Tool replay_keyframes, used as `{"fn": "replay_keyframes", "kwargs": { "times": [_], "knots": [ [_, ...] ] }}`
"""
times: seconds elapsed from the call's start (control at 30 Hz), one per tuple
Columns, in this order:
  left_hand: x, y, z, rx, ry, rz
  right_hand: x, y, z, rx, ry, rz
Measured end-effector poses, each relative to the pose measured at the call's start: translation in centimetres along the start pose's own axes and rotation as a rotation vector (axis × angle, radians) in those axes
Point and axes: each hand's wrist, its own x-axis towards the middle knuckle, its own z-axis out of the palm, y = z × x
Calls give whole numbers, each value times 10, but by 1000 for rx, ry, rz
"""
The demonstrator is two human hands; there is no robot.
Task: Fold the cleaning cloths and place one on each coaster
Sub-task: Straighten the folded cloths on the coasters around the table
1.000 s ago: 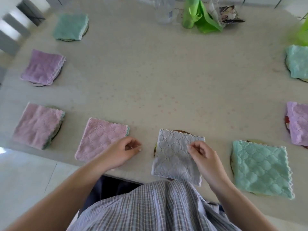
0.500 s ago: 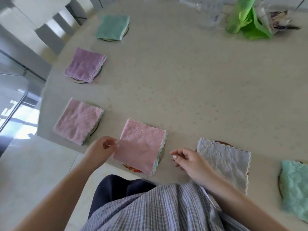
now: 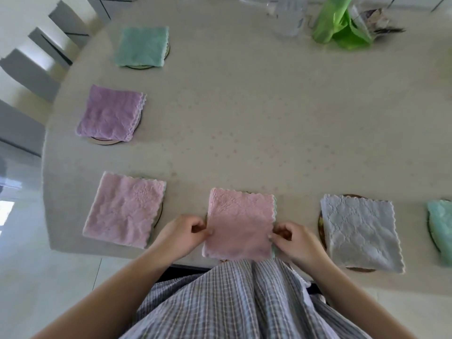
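A folded pink cloth (image 3: 241, 222) lies at the table's near edge, almost hiding its coaster. My left hand (image 3: 182, 234) pinches its left edge and my right hand (image 3: 294, 239) pinches its right edge. To its right a folded grey cloth (image 3: 359, 231) rests on a round coaster (image 3: 321, 222). To its left another pink cloth (image 3: 126, 209) covers a coaster. Further back on the left sit a purple cloth (image 3: 111, 113) and a green cloth (image 3: 141, 46), each on a coaster. A green cloth (image 3: 440, 226) shows at the right edge.
A clear plastic container (image 3: 285, 15), a bright green bag (image 3: 340, 23) and a crumpled wrapper (image 3: 376, 19) stand at the table's far edge. The beige table (image 3: 269, 118) ends close to my body. Stairs (image 3: 29, 59) lie beyond it on the left.
My right hand left the grey cloth and moved left to the pink cloth's right edge. My left hand took hold of its left edge. The view swung left.
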Motion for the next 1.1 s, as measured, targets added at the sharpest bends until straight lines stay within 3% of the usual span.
{"fn": "replay_keyframes", "kwargs": {
  "times": [0.43,0.53,0.6,0.67,0.77,0.87,1.1],
  "knots": [
    [5,-8,-8,-20,-96,31,-2,-1,-1,-9,0,-56],
    [-2,-9,-2,101,100,110,-4,2,1,-6,146,-168],
    [-6,-8,5,272,298,327,-2,-1,1,-125,285,-398],
    [-8,-3,15,381,344,494,6,-1,7,-355,321,-635],
    [-3,1,34,496,255,612,16,-4,17,-547,159,-737],
    [-2,-3,45,550,190,520,22,-1,14,-636,16,-672],
    [-4,-12,39,567,86,472,24,16,1,-609,-43,-644]
  ]
}}
